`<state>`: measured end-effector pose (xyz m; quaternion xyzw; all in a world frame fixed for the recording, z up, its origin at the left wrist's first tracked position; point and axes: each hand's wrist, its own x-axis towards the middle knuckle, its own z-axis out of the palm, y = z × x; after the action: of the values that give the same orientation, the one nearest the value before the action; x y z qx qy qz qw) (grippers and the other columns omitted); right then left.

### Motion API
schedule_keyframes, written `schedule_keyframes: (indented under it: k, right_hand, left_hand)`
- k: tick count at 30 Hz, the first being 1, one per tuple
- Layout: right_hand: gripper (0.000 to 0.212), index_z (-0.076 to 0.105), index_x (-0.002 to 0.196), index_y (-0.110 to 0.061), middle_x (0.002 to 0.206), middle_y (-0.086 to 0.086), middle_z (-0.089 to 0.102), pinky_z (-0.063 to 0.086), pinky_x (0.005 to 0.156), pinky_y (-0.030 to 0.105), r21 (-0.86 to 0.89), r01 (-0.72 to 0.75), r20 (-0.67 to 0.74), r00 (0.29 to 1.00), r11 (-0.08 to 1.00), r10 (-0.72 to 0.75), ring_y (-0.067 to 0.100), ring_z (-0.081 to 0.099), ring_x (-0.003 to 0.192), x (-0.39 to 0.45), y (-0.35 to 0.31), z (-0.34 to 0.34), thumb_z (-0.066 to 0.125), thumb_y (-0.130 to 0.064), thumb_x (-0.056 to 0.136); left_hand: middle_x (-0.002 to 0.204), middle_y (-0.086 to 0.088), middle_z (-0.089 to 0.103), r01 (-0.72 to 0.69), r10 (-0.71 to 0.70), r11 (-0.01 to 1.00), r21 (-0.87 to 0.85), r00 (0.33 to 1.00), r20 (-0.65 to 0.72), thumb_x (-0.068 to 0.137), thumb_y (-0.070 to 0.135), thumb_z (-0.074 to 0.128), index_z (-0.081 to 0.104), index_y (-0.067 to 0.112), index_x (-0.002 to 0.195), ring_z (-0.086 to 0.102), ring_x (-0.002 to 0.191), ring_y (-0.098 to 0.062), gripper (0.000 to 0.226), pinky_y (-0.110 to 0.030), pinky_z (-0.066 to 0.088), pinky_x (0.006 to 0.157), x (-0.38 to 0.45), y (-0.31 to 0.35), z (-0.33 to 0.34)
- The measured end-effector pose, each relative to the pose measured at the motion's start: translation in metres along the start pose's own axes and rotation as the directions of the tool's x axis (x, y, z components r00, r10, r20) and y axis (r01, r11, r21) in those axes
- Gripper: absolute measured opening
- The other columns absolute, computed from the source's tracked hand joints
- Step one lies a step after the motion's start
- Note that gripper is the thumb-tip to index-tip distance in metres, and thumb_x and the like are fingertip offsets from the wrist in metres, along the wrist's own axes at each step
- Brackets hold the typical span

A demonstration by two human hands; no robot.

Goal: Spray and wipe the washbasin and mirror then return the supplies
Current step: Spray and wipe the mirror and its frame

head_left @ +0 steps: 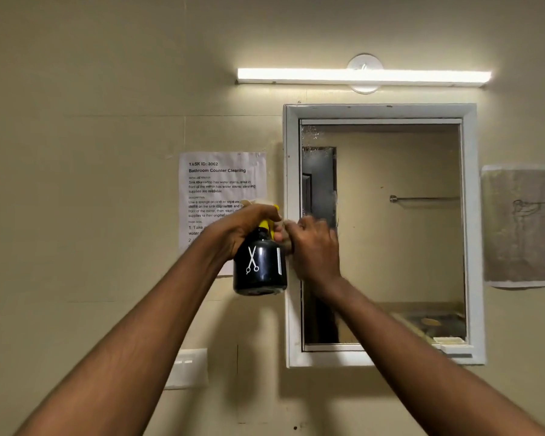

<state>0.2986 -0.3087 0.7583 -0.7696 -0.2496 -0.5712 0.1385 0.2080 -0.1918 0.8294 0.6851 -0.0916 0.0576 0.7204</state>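
A: Which step is this?

B: The spraying of the mirror, I'd judge. The left hand is wrapped round the yellow trigger head of a black plastic spray bottle with a white scissors mark, held up against the left edge of the white-framed wall mirror.

A: And the other hand?

B: The right hand is just beside the bottle's nozzle, fingers curled toward it. It's blurred, so I cannot tell whether it pinches the nozzle, holds a cloth, or only hovers there.

A: Has any spray landed?

B: There are droplets or smears on the glass at the upper left corner. The rest of the glass looks dry, though that's hard to judge. The washbasin itself is out of view.

A: So what does the next move need?

B: If the nozzle is being adjusted, it should end up facing the glass, not the printed white task sheet taped just left of the frame. After that the job calls for a wiping cloth; a greyish towel hangs to the right of the mirror, but whether that's the one meant, I can't say.

A: Anything to avoid?

B: Mist drifting up to the lit white tube light above the mirror.
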Motion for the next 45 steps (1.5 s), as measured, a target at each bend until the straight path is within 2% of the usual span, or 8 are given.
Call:
schedule_keyframes:
  k: [4, 14, 20, 27, 30, 34, 37, 45]
  right_hand:
    - [0.037, 0.055, 0.123, -0.018, 0.119, 0.013, 0.056, 0.042, 0.085, 0.042, 0.007, -0.090, -0.068, 0.994, 0.996, 0.090, 0.035, 0.050, 0.108, 0.075, -0.004, -0.018, 0.063, -0.022, 0.087]
    - [0.024, 0.067, 0.095, -0.012, 0.086, 0.010, 0.063, 0.042, 0.060, 0.033, -0.074, 0.054, -0.121, 0.991, 0.996, -0.063, 0.031, 0.058, 0.073, 0.016, -0.009, -0.006, 0.077, -0.016, 0.073]
    - [0.042, 0.060, 0.116, -0.015, 0.108, 0.013, 0.059, 0.043, 0.075, 0.038, 0.025, 0.002, -0.018, 1.000, 1.000, -0.001, 0.035, 0.054, 0.094, 0.036, -0.005, -0.014, 0.074, -0.023, 0.077]
    - [0.040, 0.055, 0.125, -0.014, 0.121, 0.014, 0.055, 0.043, 0.089, 0.043, 0.046, -0.070, -0.143, 0.987, 0.996, 0.076, 0.034, 0.047, 0.113, 0.133, -0.003, -0.032, 0.064, -0.023, 0.087]
    - [0.033, 0.057, 0.120, -0.013, 0.120, 0.014, 0.055, 0.040, 0.086, 0.040, 0.065, -0.030, -0.158, 0.987, 0.997, 0.040, 0.033, 0.047, 0.109, 0.107, -0.003, -0.025, 0.061, -0.022, 0.089]
    - [0.033, 0.063, 0.108, -0.004, 0.108, 0.018, 0.061, 0.043, 0.079, 0.042, 0.068, 0.034, -0.101, 0.994, 0.997, -0.027, 0.036, 0.054, 0.095, 0.068, -0.005, -0.023, 0.073, -0.018, 0.080]
    - [0.036, 0.063, 0.105, 0.000, 0.102, 0.021, 0.062, 0.046, 0.076, 0.047, 0.153, 0.021, -0.096, 0.995, 0.988, -0.007, 0.040, 0.056, 0.090, 0.062, -0.005, -0.029, 0.078, -0.007, 0.073]
    - [0.043, 0.052, 0.127, -0.015, 0.122, 0.013, 0.054, 0.042, 0.089, 0.043, 0.103, -0.001, -0.107, 0.994, 0.995, 0.012, 0.034, 0.047, 0.113, 0.124, 0.005, -0.032, 0.065, -0.026, 0.087]
  left_hand:
    - [0.070, -0.010, 0.053, -0.103, 0.103, 0.994, 0.019, 0.995, 0.020, 0.089, 0.005, 0.047, 0.054, 0.007, 0.080, 0.054, 0.066, -0.022, 0.011, -0.033, 0.049, 0.071, -0.003, 0.023, 0.001]
    - [0.069, -0.010, 0.055, -0.139, 0.140, 0.990, 0.015, 0.989, -0.048, 0.085, 0.005, 0.053, 0.050, 0.007, 0.086, 0.055, 0.061, -0.021, 0.003, -0.033, 0.050, 0.062, 0.003, 0.034, 0.009]
    - [0.065, -0.011, 0.053, -0.183, 0.185, 0.983, 0.032, 0.981, -0.052, 0.083, 0.005, 0.050, 0.049, 0.007, 0.079, 0.053, 0.057, -0.020, 0.004, -0.031, 0.047, 0.062, 0.008, 0.047, 0.003]
    - [0.060, -0.008, 0.059, -0.226, 0.227, 0.970, 0.095, 0.974, -0.001, 0.083, 0.006, 0.052, 0.055, 0.004, 0.081, 0.057, 0.056, -0.018, 0.004, -0.029, 0.051, 0.063, 0.013, 0.073, 0.002]
    - [0.056, -0.006, 0.058, -0.210, 0.212, 0.973, 0.094, 0.977, -0.004, 0.082, 0.006, 0.052, 0.053, 0.005, 0.079, 0.055, 0.048, -0.015, 0.003, -0.024, 0.050, 0.055, 0.014, 0.079, 0.006]
    - [0.066, -0.010, 0.059, -0.197, 0.198, 0.979, 0.050, 0.980, -0.030, 0.080, 0.009, 0.058, 0.054, 0.003, 0.084, 0.059, 0.061, -0.022, 0.009, -0.035, 0.052, 0.074, 0.017, 0.084, 0.015]
    - [0.062, -0.010, 0.059, -0.225, 0.230, 0.972, 0.070, 0.971, -0.068, 0.079, 0.003, 0.055, 0.052, 0.004, 0.083, 0.059, 0.055, -0.020, 0.006, -0.031, 0.053, 0.060, 0.022, 0.084, 0.018]
    - [0.065, -0.012, 0.067, -0.242, 0.243, 0.970, 0.020, 0.967, -0.082, 0.080, 0.015, 0.064, 0.060, 0.000, 0.084, 0.065, 0.063, -0.023, 0.015, -0.037, 0.055, 0.089, 0.024, 0.109, 0.008]
